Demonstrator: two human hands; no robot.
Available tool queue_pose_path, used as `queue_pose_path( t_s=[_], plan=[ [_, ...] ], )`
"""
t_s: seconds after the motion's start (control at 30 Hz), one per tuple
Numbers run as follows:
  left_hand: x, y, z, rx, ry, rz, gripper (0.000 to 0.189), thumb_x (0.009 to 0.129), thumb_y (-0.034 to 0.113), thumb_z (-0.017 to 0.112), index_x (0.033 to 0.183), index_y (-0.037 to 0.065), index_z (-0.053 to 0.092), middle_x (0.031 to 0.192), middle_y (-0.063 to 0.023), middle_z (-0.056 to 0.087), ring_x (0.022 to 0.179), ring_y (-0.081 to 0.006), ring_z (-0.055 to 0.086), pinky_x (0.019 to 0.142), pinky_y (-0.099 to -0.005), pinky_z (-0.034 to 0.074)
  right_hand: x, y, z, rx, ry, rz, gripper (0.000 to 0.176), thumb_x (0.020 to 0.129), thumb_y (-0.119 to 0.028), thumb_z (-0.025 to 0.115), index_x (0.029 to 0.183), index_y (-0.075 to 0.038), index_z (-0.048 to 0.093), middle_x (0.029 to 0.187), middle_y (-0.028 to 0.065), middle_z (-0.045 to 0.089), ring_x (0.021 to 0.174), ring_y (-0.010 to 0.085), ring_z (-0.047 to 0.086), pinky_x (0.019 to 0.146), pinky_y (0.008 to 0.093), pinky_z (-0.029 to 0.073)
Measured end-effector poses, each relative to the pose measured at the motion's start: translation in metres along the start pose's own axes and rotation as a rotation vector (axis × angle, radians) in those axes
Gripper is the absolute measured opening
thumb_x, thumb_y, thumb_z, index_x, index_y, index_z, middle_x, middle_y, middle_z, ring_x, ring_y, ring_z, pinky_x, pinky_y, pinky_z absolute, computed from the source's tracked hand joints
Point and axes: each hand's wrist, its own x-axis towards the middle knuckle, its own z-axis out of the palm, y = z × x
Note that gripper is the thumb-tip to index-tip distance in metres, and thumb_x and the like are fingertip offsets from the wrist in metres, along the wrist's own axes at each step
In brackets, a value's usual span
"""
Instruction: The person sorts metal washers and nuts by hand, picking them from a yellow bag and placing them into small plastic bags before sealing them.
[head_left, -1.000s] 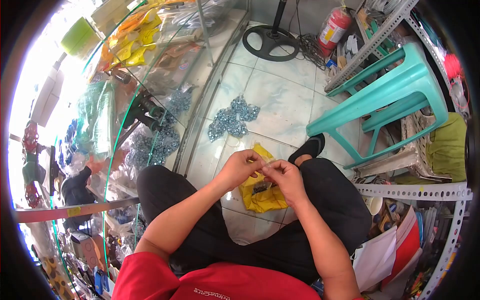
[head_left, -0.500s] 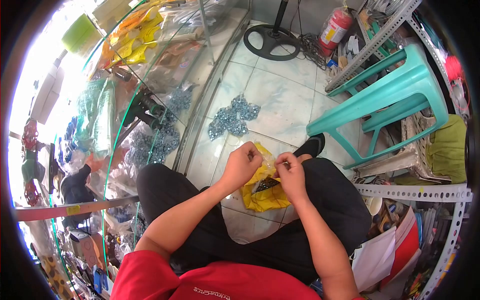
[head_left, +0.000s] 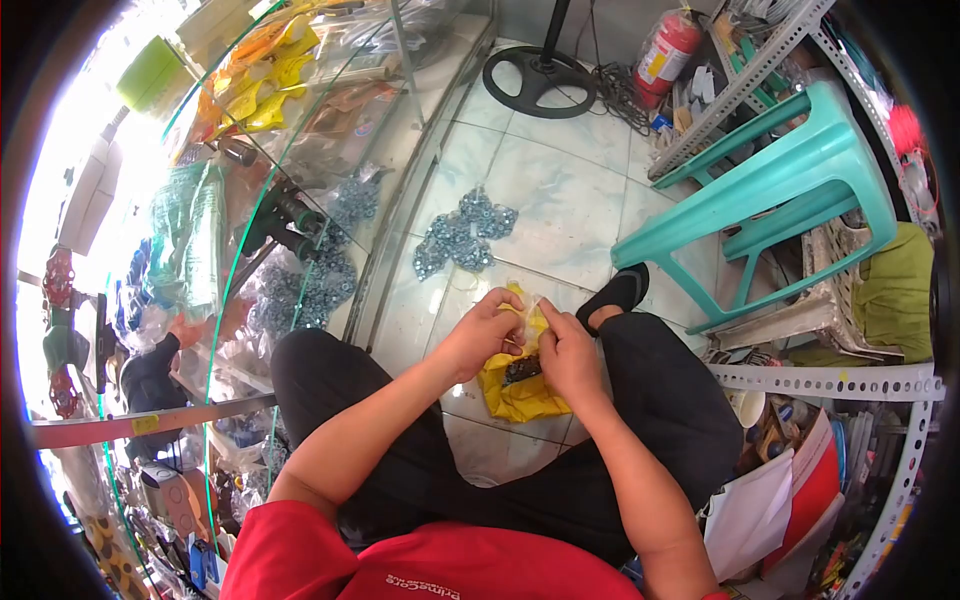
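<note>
Above the floor between my knees, my left hand and my right hand pinch a small clear plastic bag near its top. The fingers of both hands are closed on the film, a short distance apart. Under them lies an opened yellow plastic bag on the tiles. Dark small pieces show in its opening, too small to name. Beyond my hands, several clear packets of shiny metal nuts lie in a cluster on the floor.
At left stands a glass display case with bagged hardware. A teal plastic stool lies tipped at right, beside a perforated metal shelf. A round black stand base and a red fire extinguisher are at the back.
My right hand has moved slightly left and turned, its fingers now pointing up at the clear bag. My left hand has shifted a little, its fingers less curled. The floor packets stay put.
</note>
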Motion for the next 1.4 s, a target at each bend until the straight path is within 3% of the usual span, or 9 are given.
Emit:
queue_pose_path(
  t_s=[0.1, 0.17, 0.47, 0.6, 0.8, 0.87, 0.97, 1.07, 1.4],
  plan=[
    [0.001, 0.0, 0.003, 0.379, 0.049, 0.167, 0.017, 0.092, 0.012, 0.054, 0.107, 0.005, 0.052, 0.081, -0.0038, 0.057, 0.074, -0.0118, 0.056, 0.068, -0.0266, 0.048, -0.002, -0.006, 0.001, -0.037, -0.116, 0.029, 0.059, 0.082, -0.007, 0.053, 0.14, -0.006, 0.04, 0.109, 0.0218, 0.06, 0.089, 0.0385, 0.061, 0.077, 0.0445, 0.05],
    [-0.001, 0.002, 0.008, 0.699, 0.12, 0.311, 0.021, 0.093, 0.015, 0.056, 0.109, 0.003, 0.052, 0.082, -0.004, 0.058, 0.074, -0.0111, 0.056, 0.068, -0.0268, 0.048, -0.003, -0.006, 0.002, -0.003, -0.128, -0.007, 0.068, 0.081, -0.005, 0.054, 0.146, -0.009, 0.031, 0.084, 0.0175, 0.059, 0.075, 0.0351, 0.061, 0.067, 0.0427, 0.048],
    [0.004, 0.004, -0.006, -0.166, 0.071, -0.059, 0.009, 0.092, 0.012, 0.057, 0.098, 0.006, 0.054, 0.079, -0.0007, 0.057, 0.078, -0.0107, 0.057, 0.071, -0.026, 0.046, -0.001, 0.007, 0.0, -0.19, -0.43, 0.101, 0.069, 0.081, -0.013, 0.055, 0.145, -0.004, 0.032, 0.08, 0.0188, 0.065, 0.073, 0.0363, 0.064, 0.069, 0.0437, 0.05],
    [0.007, 0.005, -0.01, 0.113, 0.079, 0.075, 0.01, 0.089, 0.011, 0.06, 0.096, 0.007, 0.056, 0.076, 0.0002, 0.054, 0.071, -0.0088, 0.053, 0.065, -0.0227, 0.042, -0.004, 0.018, 0.006, -0.246, -0.463, 0.069, 0.059, 0.086, -0.017, 0.052, 0.141, -0.002, 0.037, 0.085, 0.0156, 0.067, 0.07, 0.0292, 0.066, 0.067, 0.0387, 0.051],
    [0.002, 0.011, -0.007, 0.731, -0.064, 0.019, 0.006, 0.082, 0.011, 0.063, 0.086, 0.008, 0.066, 0.077, -0.0017, 0.055, 0.07, -0.0088, 0.052, 0.061, -0.0221, 0.04, 0.005, 0.038, 0.024, 0.408, -0.072, 0.279, 0.058, 0.084, -0.015, 0.063, 0.136, 0.001, 0.042, 0.093, 0.012, 0.065, 0.068, 0.0174, 0.065, 0.063, 0.0305, 0.051],
    [-0.001, 0.011, -0.002, 0.776, -0.066, -0.041, 0.01, 0.081, 0.008, 0.06, 0.085, 0.008, 0.069, 0.083, -0.0056, 0.059, 0.07, -0.0145, 0.056, 0.061, -0.0257, 0.044, 0.005, 0.02, 0.011, 0.263, -0.004, 0.214, 0.057, 0.082, -0.013, 0.065, 0.134, 0.001, 0.045, 0.092, 0.012, 0.064, 0.066, 0.0174, 0.064, 0.062, 0.0305, 0.051],
    [0.006, -0.013, -0.012, 1.153, 0.073, 0.519, 0.02, 0.078, 0.002, 0.054, 0.092, 0.004, 0.068, 0.099, -0.0142, 0.063, 0.077, -0.0302, 0.062, 0.067, -0.0356, 0.05, 0.003, 0.009, 0.005, 0.123, 0.037, 0.128, 0.055, 0.08, -0.011, 0.066, 0.131, 0.0, 0.049, 0.091, 0.0122, 0.062, 0.066, 0.0197, 0.063, 0.062, 0.032, 0.051],
    [0.005, -0.009, -0.007, 1.139, 0.209, 0.603, 0.029, 0.075, -0.002, 0.049, 0.099, 0.0, 0.066, 0.114, -0.0182, 0.061, 0.09, -0.0397, 0.061, 0.079, -0.0428, 0.051, -0.001, 0.009, 0.01, -0.065, 0.051, -0.008, 0.053, 0.077, -0.01, 0.065, 0.128, -0.003, 0.053, 0.088, 0.0122, 0.06, 0.07, 0.0244, 0.061, 0.065, 0.0354, 0.05],
    [0.018, -0.004, -0.02, 1.26, 0.231, 0.552, 0.036, 0.075, -0.003, 0.051, 0.108, 0.001, 0.065, 0.116, -0.0162, 0.063, 0.095, -0.0343, 0.063, 0.082, -0.0392, 0.052, 0.001, -0.011, 0.001, -0.075, 0.077, -0.281, 0.027, 0.078, -0.004, 0.059, 0.104, -0.003, 0.064, 0.095, 0.0145, 0.06, 0.085, 0.0344, 0.058, 0.074, 0.044, 0.048]
  ],
)
